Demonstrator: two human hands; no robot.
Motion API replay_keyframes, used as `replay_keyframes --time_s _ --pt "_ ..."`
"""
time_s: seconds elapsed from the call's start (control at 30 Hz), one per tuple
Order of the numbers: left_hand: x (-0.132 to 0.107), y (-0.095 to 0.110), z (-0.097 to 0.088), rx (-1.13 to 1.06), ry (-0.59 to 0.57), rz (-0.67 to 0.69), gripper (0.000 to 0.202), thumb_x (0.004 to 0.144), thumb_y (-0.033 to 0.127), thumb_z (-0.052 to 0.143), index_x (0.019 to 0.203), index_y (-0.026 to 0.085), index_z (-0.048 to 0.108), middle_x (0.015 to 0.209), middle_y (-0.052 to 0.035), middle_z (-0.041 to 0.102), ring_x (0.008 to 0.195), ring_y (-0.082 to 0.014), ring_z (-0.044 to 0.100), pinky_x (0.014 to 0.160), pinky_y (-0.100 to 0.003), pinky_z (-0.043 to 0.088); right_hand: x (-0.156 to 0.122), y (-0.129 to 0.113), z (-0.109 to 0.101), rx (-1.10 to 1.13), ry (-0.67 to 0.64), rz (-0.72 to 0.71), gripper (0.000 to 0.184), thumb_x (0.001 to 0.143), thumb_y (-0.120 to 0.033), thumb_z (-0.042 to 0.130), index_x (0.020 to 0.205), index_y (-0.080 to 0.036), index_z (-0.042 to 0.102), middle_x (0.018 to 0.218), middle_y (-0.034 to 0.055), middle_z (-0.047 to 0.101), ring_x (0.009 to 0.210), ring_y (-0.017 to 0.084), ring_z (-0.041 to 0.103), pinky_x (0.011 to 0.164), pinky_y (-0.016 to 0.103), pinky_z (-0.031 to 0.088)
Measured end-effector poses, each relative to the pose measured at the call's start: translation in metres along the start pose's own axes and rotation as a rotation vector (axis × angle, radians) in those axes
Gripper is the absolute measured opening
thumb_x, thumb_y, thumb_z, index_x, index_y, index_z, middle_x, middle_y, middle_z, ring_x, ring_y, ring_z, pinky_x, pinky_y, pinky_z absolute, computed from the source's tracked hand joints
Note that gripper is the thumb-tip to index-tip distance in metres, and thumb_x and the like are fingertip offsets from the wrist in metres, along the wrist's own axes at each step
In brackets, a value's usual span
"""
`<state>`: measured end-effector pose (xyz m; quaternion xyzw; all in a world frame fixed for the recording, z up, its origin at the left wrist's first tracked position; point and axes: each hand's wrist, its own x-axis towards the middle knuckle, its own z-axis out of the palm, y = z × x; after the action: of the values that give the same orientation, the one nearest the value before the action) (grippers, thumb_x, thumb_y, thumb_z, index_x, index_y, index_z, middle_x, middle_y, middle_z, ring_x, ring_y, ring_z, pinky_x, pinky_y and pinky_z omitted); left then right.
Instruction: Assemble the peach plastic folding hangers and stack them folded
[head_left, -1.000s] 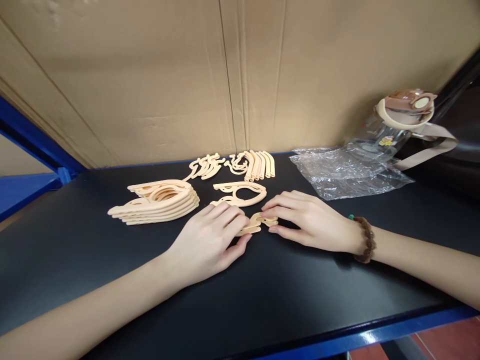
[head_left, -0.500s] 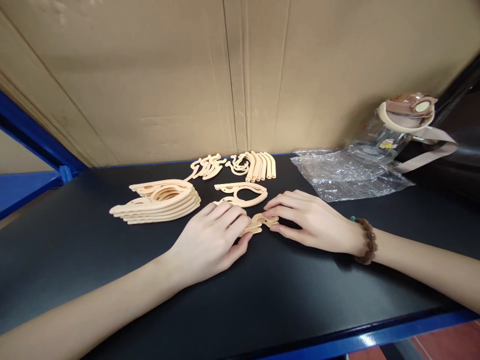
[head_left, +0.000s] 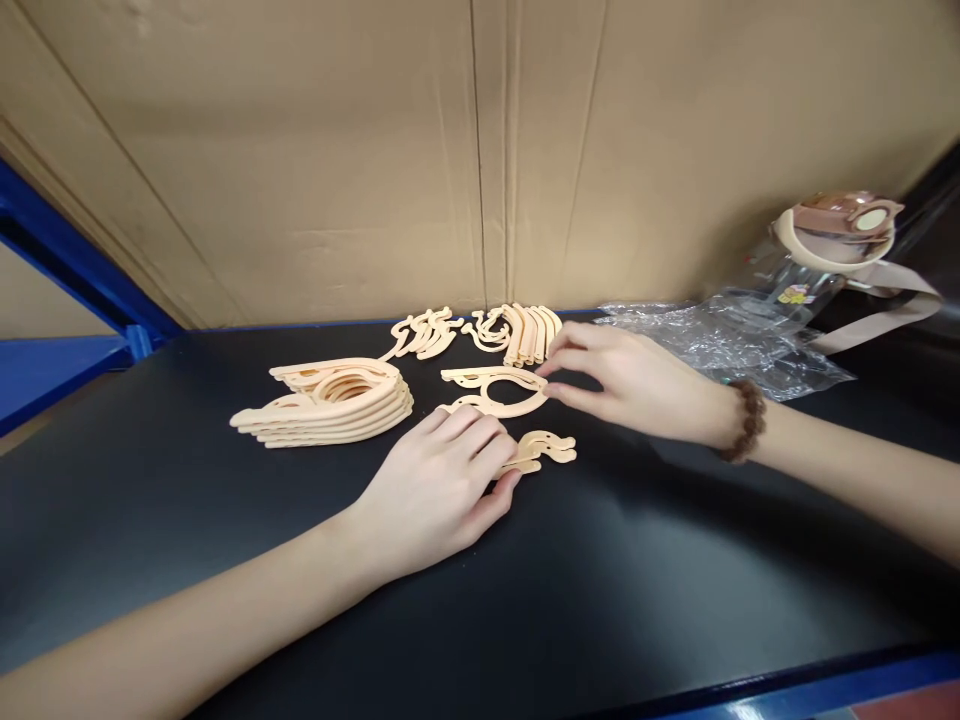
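Note:
My left hand point(head_left: 446, 490) is closed on a small beige, curved plastic hanger piece point(head_left: 551, 446). The piece's wavy end sticks out to the right above the black surface, while its other end is hidden under my fingers. Beyond it lies a beige folding hanger point(head_left: 517, 408), folded up with a rounded right end. My right hand point(head_left: 622, 375) has its thumb and index fingertip at that rounded end, in a pinch. To the left sits a neat stack of similar folded hangers point(head_left: 330, 405).
Behind lie a bunch of beige hooks point(head_left: 424, 332), more loose hooks point(head_left: 487, 332) and a row of curved arms point(head_left: 531, 335). Crinkled clear plastic bags point(head_left: 690, 335) and a strapped clear bottle point(head_left: 832, 240) stand at the right. A cardboard wall point(head_left: 337, 160) closes the back.
My right hand has left the small hanger piece and moved up to the right end of the folded hanger. My left hand keeps hold of the small piece. The view has shifted slightly.

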<state>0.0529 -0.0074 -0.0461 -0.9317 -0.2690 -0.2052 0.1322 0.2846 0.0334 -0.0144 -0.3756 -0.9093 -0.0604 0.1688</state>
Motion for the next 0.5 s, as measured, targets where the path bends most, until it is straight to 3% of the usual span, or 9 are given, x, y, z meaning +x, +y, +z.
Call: replay_keyframes --time_s 0.17,0.3,0.5 --pt "-0.001 -0.002 -0.001 0.002 -0.014 0.006 0.019 0.092 0.018 0.044 0.082 0.014 0.061 0.080 -0.0045 0.063 0.076 -0.0182 0.055 0.064 -0.030 0.039 0.059 0.020 0.009 -0.077 -0.049 0.076 0.028 0.091 -0.033 0.048 0.096 -0.019 0.071 0.097 0.0070 0.064 0.079 0.019 0.061 0.067 0.030 0.041" --pt "-0.003 -0.004 -0.001 0.001 -0.015 0.006 0.019 0.092 0.019 0.044 0.082 0.015 0.060 0.079 -0.0044 0.062 0.077 -0.0183 0.056 0.064 -0.030 0.038 0.103 0.024 0.025 -0.206 -0.135 0.153 0.028 0.085 -0.026 0.049 0.084 -0.013 0.073 0.085 0.0123 0.069 0.081 0.023 0.063 0.065 0.031 0.038" --pt "-0.006 -0.007 0.001 -0.009 -0.026 0.001 0.017 0.091 0.020 0.045 0.082 0.015 0.059 0.080 -0.0042 0.061 0.078 -0.0186 0.055 0.065 -0.031 0.039 0.138 0.024 0.049 -0.185 -0.159 0.226 0.023 0.076 -0.021 0.054 0.083 -0.007 0.071 0.078 0.0182 0.069 0.075 0.027 0.065 0.059 0.031 0.038"
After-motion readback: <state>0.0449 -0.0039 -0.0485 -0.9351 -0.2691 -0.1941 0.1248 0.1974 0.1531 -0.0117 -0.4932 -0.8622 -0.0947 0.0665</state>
